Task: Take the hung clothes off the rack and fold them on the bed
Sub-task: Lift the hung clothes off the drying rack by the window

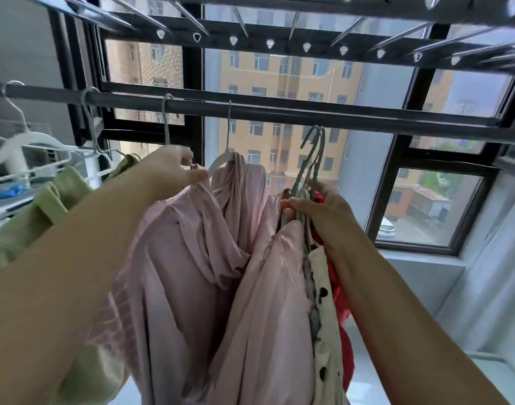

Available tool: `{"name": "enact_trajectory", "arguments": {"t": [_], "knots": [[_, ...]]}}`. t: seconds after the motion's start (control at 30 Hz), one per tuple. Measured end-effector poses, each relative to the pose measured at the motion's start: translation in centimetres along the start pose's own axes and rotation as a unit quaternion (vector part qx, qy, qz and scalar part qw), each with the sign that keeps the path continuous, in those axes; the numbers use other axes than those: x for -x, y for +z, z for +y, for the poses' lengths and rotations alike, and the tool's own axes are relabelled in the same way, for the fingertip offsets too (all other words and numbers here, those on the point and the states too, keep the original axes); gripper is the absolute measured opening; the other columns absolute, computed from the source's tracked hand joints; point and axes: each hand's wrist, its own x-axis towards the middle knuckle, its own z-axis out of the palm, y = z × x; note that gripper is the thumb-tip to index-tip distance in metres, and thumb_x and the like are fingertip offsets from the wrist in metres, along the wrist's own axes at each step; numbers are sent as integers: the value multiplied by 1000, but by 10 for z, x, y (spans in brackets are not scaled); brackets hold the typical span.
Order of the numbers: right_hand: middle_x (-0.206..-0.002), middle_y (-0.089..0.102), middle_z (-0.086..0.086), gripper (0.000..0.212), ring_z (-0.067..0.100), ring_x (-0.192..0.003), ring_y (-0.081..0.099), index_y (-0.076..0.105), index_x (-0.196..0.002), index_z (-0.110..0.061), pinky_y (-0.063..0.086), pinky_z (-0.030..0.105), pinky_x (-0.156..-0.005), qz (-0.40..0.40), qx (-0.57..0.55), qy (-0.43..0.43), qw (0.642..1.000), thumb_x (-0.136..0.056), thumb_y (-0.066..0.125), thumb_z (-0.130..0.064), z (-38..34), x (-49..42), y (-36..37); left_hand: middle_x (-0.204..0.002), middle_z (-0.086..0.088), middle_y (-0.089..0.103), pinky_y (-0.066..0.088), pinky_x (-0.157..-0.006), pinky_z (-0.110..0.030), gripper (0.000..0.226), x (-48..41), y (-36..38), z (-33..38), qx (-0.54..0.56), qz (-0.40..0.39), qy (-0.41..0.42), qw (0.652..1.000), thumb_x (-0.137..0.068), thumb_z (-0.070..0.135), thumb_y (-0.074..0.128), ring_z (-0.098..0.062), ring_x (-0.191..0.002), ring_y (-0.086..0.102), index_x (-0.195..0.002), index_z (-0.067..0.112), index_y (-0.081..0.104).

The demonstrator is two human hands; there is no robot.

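Note:
A dark rack bar (279, 114) runs across in front of the window. My right hand (320, 213) grips a bunch of grey hangers (310, 159), off the bar, with a pink garment (268, 317), a white black-dotted garment (323, 323) and a red one (345, 331) hanging from them. My left hand (170, 171) pinches the neck of a pink top (174, 258) at its hanger, whose hook (166, 118) is over the bar. Another pink garment (238, 194) hangs on a white hanger (222, 160). A green garment (37, 217) hangs at the left.
An empty white hanger (19, 147) hangs at the far left of the bar. An overhead drying frame (279, 33) with clips spans the top. The black-framed window (402, 182) stands just behind the bar. A white sill (419, 267) lies at lower right.

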Motion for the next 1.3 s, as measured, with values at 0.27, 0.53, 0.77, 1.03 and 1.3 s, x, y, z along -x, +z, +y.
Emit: {"name": "enact_trajectory", "arguments": {"t": [0.27, 0.53, 0.77, 1.03, 1.3], "knots": [[-90, 72, 14, 27, 16, -68, 66, 60, -100, -17, 54, 32, -72, -12, 39, -15, 999, -80, 67, 0, -4, 3, 11, -97, -7, 68, 54, -73, -16, 12, -14, 31, -6, 286, -90, -7, 954, -85, 9, 62, -14, -84, 63, -95, 13, 67], [-82, 68, 8, 28, 10, -64, 66, 57, -87, -25, 55, 22, -64, 17, 27, -50, 998, -84, 62, 3, -5, -2, 21, -79, -1, 61, 48, -58, -12, 24, -18, 23, 28, 351, 4, 65, 934, -89, -1, 52, -10, -69, 55, -83, 19, 62], [-97, 69, 11, 38, 11, -69, 68, 55, -114, -17, 54, 21, -61, 39, 39, -74, 996, -82, 67, -1, -11, -5, 19, -73, 6, 58, 37, -51, -2, 16, 3, 50, 27, 293, 43, 74, 952, -90, 4, 53, 2, -59, 52, -99, 11, 64], [-99, 67, 11, 45, 21, -84, 70, 54, -118, -14, 57, 28, -71, 54, 83, -62, 993, -78, 70, -4, 7, -8, 12, -67, 6, 54, 35, -50, -4, 14, 32, 78, 26, 266, 6, 112, 957, -86, 6, 61, 7, -48, 47, -97, 14, 66], [-92, 66, 13, 51, 22, -75, 68, 53, -117, -8, 56, 35, -72, 66, -9, -15, 998, -76, 77, -28, 36, -4, 12, -75, 7, 59, 38, -58, -6, 12, 61, 112, 31, 257, -19, 103, 961, -89, 9, 57, 1, -63, 52, -96, 12, 66]]}}
